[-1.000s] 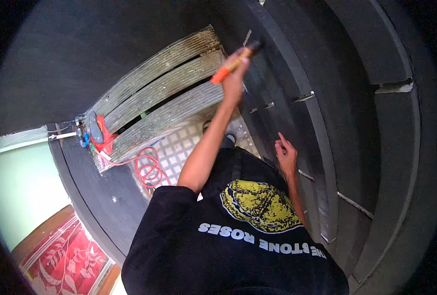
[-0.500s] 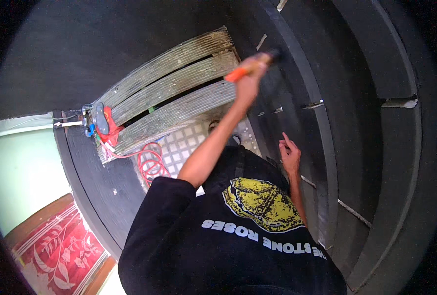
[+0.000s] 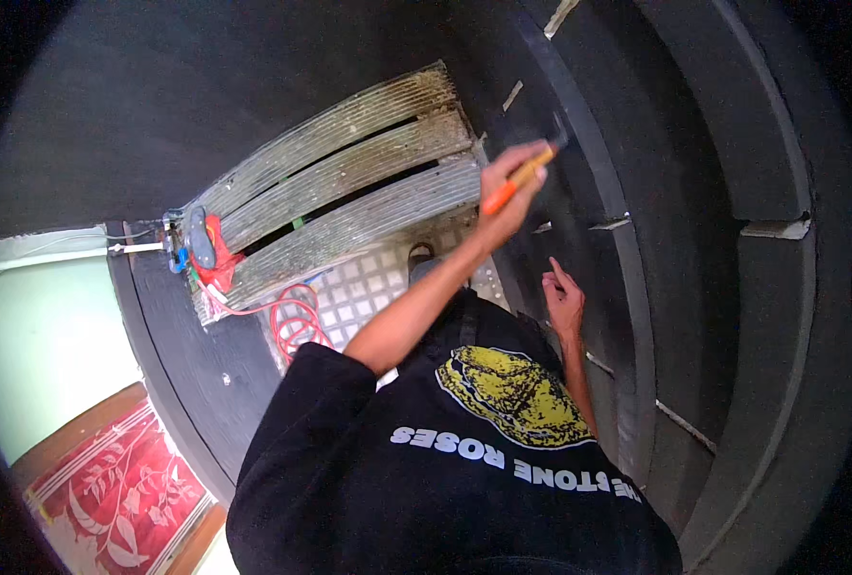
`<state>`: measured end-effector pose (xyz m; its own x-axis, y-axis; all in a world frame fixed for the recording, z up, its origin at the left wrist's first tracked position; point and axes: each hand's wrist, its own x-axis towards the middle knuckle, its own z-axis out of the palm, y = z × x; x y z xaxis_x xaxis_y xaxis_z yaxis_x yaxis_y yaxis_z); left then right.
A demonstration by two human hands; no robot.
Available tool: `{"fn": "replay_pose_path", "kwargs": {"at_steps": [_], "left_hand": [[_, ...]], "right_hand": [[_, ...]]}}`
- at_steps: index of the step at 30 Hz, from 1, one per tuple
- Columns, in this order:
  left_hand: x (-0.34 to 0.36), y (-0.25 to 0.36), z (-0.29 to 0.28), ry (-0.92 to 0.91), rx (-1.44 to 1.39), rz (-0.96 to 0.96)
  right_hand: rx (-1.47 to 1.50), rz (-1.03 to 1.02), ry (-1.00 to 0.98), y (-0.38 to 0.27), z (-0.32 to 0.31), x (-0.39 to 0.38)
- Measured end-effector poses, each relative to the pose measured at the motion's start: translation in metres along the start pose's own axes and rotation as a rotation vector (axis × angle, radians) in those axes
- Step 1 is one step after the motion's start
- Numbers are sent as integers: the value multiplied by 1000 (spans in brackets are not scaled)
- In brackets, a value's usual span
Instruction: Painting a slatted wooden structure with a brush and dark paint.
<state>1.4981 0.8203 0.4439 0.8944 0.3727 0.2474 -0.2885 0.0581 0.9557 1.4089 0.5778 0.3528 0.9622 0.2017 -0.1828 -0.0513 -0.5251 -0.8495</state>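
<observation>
My left hand (image 3: 514,192) is closed round the yellow and orange handle of a paintbrush (image 3: 522,182). The brush's dark, blurred head meets or nearly meets the dark grey slanting panel (image 3: 541,105); I cannot tell if they touch. My right hand (image 3: 566,305) is lower, beside the same dark surface, its index finger stretched out and the other fingers loosely bent. Nothing shows in it.
A worn, ribbed plank bench (image 3: 349,144) stands ahead on a tiled floor (image 3: 349,297). At its left end are a grey power tool (image 3: 198,235), a red bag (image 3: 220,264) and a coiled pink hose (image 3: 295,316). Dark ledges with pale gaps (image 3: 776,229) curve along the right.
My left hand and the brush have moved a little down and to the right along the dark panel. The right hand has stayed almost still.
</observation>
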Motion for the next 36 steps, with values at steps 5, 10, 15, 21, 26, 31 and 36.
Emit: {"fn": "replay_pose_path", "kwargs": {"at_steps": [5, 10, 15, 21, 26, 31, 36], "left_hand": [[-46, 22, -35, -264, -101, -248], [35, -2, -36, 173, -288, -297], [-43, 14, -13, -127, -109, -290], [3, 4, -30, 196, -167, -303], [-9, -11, 13, 78, 162, -58], [-60, -22, -10, -117, -115, -461], [5, -11, -9, 315, -223, -340]], "right_hand": [[9, -14, -1, 2, 0, 5], [-29, -25, -32, -8, 0, 12], [24, -11, 6, 13, 0, 10], [-32, -56, 124, 5, 1, 14], [-250, -128, 43, 9, -1, 17], [-417, -83, 31, 22, -6, 18], [-384, -40, -13, 15, -6, 14]]}}
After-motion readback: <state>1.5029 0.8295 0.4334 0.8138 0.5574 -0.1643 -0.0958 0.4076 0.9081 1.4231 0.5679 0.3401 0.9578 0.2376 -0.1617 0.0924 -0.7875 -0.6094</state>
